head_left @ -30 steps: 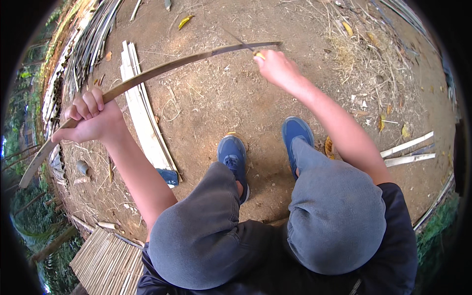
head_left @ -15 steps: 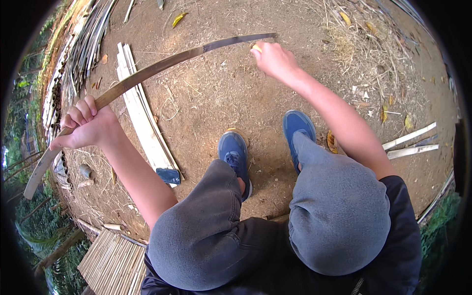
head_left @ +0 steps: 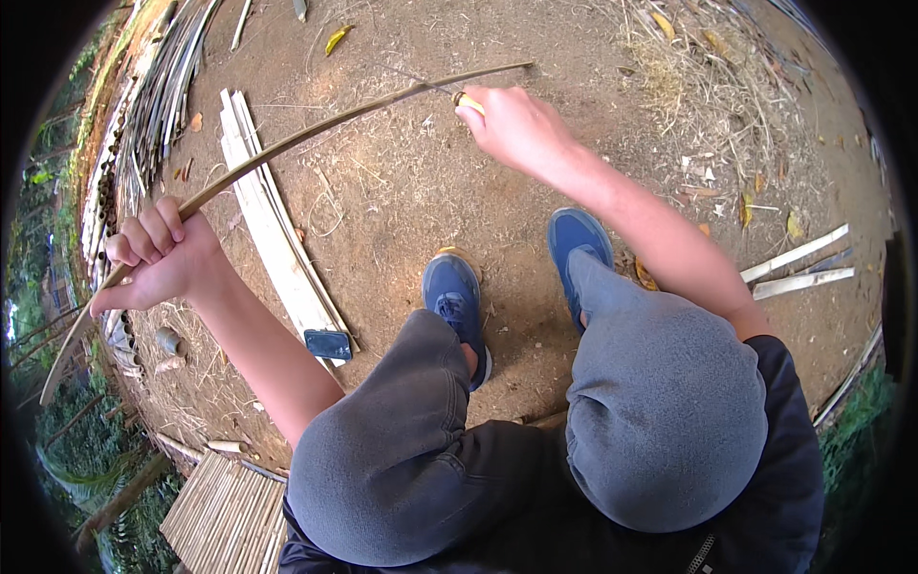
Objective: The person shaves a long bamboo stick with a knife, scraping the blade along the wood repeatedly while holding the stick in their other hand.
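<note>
A long, thin bamboo strip slants from the left edge up to the middle top, its narrow edge mostly toward me. My left hand is closed around it near its lower end, which sticks out past my thumb. Closed on the yellow handle of a knife is my right hand, close to the strip's far end. The knife's thin dark blade points up and left and crosses the strip; whether it touches the strip I cannot tell.
Pale split bamboo slats lie left of my shoes, with a phone on their near end. Bundled strips lie at the far left. Two pale strips are at the right, and a slatted bamboo surface is at lower left.
The bamboo strip has turned from its broad face to its narrow edge. My right hand has shifted a little left, and the knife blade now shows across the strip.
</note>
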